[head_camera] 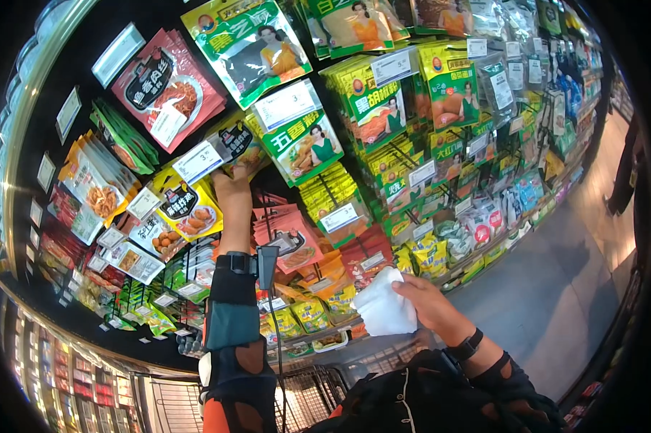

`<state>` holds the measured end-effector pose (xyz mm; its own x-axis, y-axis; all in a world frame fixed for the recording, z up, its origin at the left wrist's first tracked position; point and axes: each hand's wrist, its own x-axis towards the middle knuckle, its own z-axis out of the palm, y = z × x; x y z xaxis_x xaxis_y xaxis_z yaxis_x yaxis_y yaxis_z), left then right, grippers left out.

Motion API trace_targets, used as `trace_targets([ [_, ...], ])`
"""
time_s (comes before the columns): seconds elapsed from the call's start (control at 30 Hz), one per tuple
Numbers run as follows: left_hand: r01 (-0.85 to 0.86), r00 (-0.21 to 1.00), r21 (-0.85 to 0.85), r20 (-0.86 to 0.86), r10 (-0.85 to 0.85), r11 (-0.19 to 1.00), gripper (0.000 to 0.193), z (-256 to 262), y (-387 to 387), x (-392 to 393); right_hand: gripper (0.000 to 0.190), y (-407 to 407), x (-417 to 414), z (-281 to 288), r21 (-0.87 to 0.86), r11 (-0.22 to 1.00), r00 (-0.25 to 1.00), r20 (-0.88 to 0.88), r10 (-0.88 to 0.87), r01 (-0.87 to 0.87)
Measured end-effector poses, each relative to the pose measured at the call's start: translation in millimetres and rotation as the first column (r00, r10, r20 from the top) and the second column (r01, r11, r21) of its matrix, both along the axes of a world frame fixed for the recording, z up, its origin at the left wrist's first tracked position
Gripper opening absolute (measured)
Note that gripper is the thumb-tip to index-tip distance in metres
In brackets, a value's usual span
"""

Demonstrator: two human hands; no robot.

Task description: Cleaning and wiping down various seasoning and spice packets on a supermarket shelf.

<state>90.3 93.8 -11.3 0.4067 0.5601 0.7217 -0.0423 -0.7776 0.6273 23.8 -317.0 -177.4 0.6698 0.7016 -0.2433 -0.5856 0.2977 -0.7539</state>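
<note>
My left hand [232, 187] reaches up among hanging seasoning packets, its fingers partly hidden behind a price tag [198, 162] and packets. Beside it, on the left, hangs a yellow packet with a picture of fried chicken [190, 208]; a similar dark-labelled yellow packet [241, 142] lies just above the fingers. Whether the fingers grip a packet is not clear. Lower right, my right hand [420, 300] pinches a folded white cloth or tissue [386, 306] between thumb and fingers. Pink packets [290, 243] hang between the two arms.
More packets hang in rows, among them red ones [165, 89] and green and yellow ones [303, 140]. A wire shopping cart [314, 387] stands below, near my body. A grey floor [536, 287] shows at the right, with a person's dark-clothed leg [625, 173] at the edge.
</note>
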Motion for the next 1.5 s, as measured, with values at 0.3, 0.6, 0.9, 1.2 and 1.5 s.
trace_targets([
  [0.3, -0.045, 0.993, -0.022, -0.111, 0.042, 0.999, 0.04, -3, 1, 7, 0.037, -4, 9, 1, -0.079, 0.993, 0.996, -0.003, -0.085, 0.084],
  [0.6, -0.208, 0.978, 0.274, 0.057, 0.2, 0.939, 0.036, -7, -17, 9, 0.039, -8, 14, -5, -0.047, 0.998, 0.999, -0.007, -0.038, 0.037],
  [0.9, 0.187, 0.963, -0.477, -0.083, -0.256, 0.859, 0.031, 10, 0, 18, 0.034, -14, 7, 12, -0.046, 0.999, 1.0, 0.019, 0.006, -0.006],
  [1.2, 0.12, 0.982, 0.155, 0.126, -0.14, 0.981, 0.041, 2, 54, -7, 0.034, -14, -2, 2, -0.041, 0.999, 0.999, 0.034, 0.025, -0.023],
  [1.5, 0.644, 0.762, -0.494, 0.484, -0.43, 0.584, 0.033, 33, -49, -65, 0.045, -11, -8, 13, 0.03, 1.0, 0.996, -0.093, 0.009, -0.007],
])
